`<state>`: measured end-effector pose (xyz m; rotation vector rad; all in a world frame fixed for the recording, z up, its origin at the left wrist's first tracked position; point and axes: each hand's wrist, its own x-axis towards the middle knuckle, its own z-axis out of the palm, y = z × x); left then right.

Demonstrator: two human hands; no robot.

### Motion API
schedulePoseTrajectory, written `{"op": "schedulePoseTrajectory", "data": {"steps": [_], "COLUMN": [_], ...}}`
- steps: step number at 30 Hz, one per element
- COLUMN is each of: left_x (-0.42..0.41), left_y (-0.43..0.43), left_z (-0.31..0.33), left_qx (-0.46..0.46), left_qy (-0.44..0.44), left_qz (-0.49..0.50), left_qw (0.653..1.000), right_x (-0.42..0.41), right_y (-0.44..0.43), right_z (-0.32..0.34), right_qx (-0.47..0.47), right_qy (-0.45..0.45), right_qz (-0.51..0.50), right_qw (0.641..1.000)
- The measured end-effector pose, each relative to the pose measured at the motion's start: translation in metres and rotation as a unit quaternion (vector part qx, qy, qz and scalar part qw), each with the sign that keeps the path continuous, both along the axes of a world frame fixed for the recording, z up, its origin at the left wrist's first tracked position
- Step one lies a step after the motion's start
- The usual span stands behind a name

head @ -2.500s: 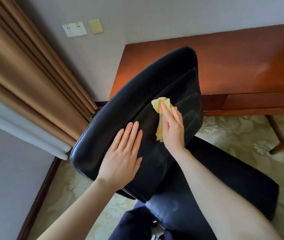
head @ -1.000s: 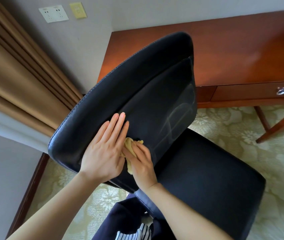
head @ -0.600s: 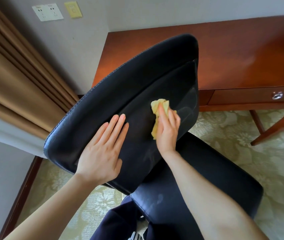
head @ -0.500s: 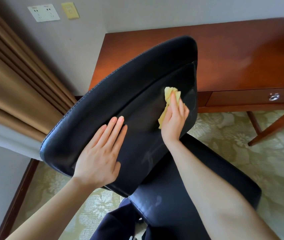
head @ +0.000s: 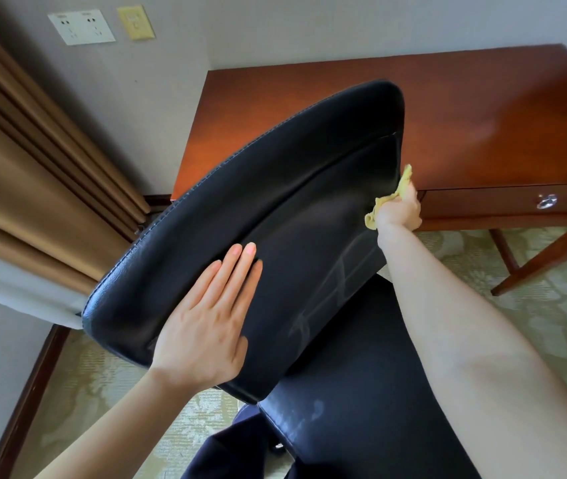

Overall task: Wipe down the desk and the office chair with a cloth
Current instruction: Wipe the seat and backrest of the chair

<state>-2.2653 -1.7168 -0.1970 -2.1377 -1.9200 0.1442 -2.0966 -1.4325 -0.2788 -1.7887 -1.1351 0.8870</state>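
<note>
A black leather office chair fills the middle of the view, its backrest (head: 275,209) tilted toward me above the seat (head: 361,392). My left hand (head: 209,323) lies flat on the backrest's near lower part, fingers together, holding nothing. My right hand (head: 398,210) grips a crumpled yellow cloth (head: 384,202) against the backrest's right edge. Faint damp streaks mark the leather below that hand. The reddish wooden desk (head: 465,108) stands behind the chair against the wall.
Tan curtains (head: 26,160) hang at the left. Wall sockets (head: 81,27) sit above the desk corner. A desk drawer with a metal knob (head: 546,201) faces me at the right, and desk legs (head: 531,267) stand on the patterned carpet (head: 551,323).
My right hand swept the cloth from the lower middle of the backrest up and across to its right edge. The left hand stayed flat on the backrest.
</note>
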Motion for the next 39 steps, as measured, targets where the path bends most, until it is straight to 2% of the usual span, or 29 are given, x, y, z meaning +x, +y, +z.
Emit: {"op": "schedulePoseTrajectory", "data": {"steps": [2, 5, 8, 11, 18, 22, 30, 39], "left_x": [-0.002, -0.003, -0.003, -0.002, -0.001, 0.003, 0.001, -0.001], "left_y": [0.001, 0.002, 0.001, -0.001, -0.001, -0.004, -0.005, -0.003], "left_z": [0.000, 0.001, 0.000, 0.000, 0.003, 0.005, 0.000, -0.009], "left_qx": [0.001, -0.001, -0.004, -0.005, -0.010, 0.006, 0.008, 0.017], "left_qy": [0.000, 0.001, 0.007, 0.007, 0.010, -0.004, 0.024, 0.061], "left_qz": [-0.001, -0.001, -0.001, 0.000, 0.001, 0.000, -0.006, -0.007], "left_qw": [1.000, 1.000, 1.000, 1.000, 1.000, 1.000, 1.000, 0.998], "right_x": [-0.002, -0.018, -0.039, -0.057, -0.085, -0.092, -0.071, -0.042], "right_y": [-0.018, -0.053, -0.104, -0.155, -0.244, -0.281, -0.226, -0.113], "right_z": [-0.010, -0.023, -0.030, -0.030, -0.021, -0.023, -0.030, -0.007], "right_qx": [-0.027, -0.019, 0.063, 0.146, 0.186, 0.279, 0.344, 0.287], "right_qy": [0.002, 0.017, 0.008, 0.009, 0.038, 0.028, -0.053, -0.067], "right_qz": [0.003, -0.011, -0.024, 0.005, 0.112, 0.171, 0.199, 0.094], "right_qw": [1.000, 1.000, 0.998, 0.989, 0.975, 0.945, 0.916, 0.951]}}
